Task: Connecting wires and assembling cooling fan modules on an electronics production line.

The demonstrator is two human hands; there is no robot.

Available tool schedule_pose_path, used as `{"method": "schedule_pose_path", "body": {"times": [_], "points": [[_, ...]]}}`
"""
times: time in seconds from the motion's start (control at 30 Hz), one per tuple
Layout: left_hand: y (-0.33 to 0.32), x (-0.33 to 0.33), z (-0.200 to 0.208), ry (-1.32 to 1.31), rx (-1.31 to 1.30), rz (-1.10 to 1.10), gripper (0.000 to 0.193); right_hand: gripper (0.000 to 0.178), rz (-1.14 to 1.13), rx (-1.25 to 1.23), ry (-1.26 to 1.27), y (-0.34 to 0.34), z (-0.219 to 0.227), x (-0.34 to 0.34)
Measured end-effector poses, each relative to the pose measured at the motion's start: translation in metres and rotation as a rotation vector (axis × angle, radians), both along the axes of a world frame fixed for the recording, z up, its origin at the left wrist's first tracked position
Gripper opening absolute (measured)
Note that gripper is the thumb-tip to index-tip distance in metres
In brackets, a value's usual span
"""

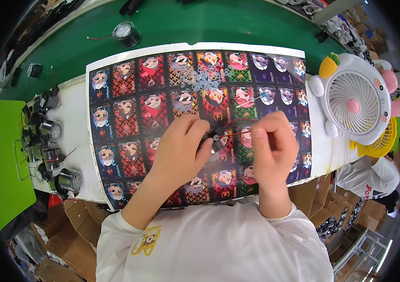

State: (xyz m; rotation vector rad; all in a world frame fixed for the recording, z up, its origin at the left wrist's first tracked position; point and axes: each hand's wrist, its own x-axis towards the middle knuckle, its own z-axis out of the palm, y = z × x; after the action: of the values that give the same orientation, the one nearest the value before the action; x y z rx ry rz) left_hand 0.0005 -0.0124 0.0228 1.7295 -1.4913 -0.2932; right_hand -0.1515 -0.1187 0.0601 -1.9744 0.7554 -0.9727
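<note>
My left hand (181, 145) is closed around a small dark part (217, 142) with a paler face, held over the middle of the printed sheet (172, 129). Its underside is hidden behind my fingers. Thin red and black wires (234, 134) run from this part toward the right, where my right hand (275, 148) pinches them between thumb and forefinger. Just beyond both hands lies a scatter of small clear rings (204, 81). A thin pale stick (250, 101) rests on the sheet above my right hand.
Several black cylinders with silver grilles (70, 181) and wires crowd the left. Another grilled cylinder (126, 34) stands on the green surface (176, 28) behind. At right are a white fan (352, 101), a yellow basket (379, 141) and another person (369, 178). Cardboard boxes (75, 230) sit below.
</note>
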Motion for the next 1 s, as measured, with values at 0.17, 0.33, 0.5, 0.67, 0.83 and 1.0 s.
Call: {"method": "schedule_pose_path", "body": {"times": [0.17, 0.33, 0.5, 0.67, 0.83, 1.0], "points": [[-0.003, -0.006, -0.014, 0.106, -0.047, -0.017, 0.035, 0.017, 0.215, 1.151, -0.423, -0.007, -0.015, -0.002], [-0.007, -0.014, -0.027, 0.423, -0.081, -0.063, 0.043, 0.011, 0.266, 0.692, 0.055, 0.004, -0.023, 0.001], [-0.006, -0.012, -0.030, 0.472, -0.083, -0.081, 0.036, 0.022, 0.276, 0.141, 0.170, 0.009, -0.019, 0.008], [-0.006, -0.013, -0.031, 0.499, -0.087, -0.076, 0.034, 0.025, 0.301, -0.057, 0.195, 0.002, -0.020, 0.009], [-0.004, -0.014, -0.031, 0.445, -0.056, -0.050, 0.031, 0.016, 0.157, -0.332, 0.482, -0.047, -0.016, 0.003], [-0.005, -0.017, -0.029, 0.474, -0.036, -0.023, 0.031, 0.013, 0.169, -0.508, 0.712, -0.082, -0.039, -0.009]]}}
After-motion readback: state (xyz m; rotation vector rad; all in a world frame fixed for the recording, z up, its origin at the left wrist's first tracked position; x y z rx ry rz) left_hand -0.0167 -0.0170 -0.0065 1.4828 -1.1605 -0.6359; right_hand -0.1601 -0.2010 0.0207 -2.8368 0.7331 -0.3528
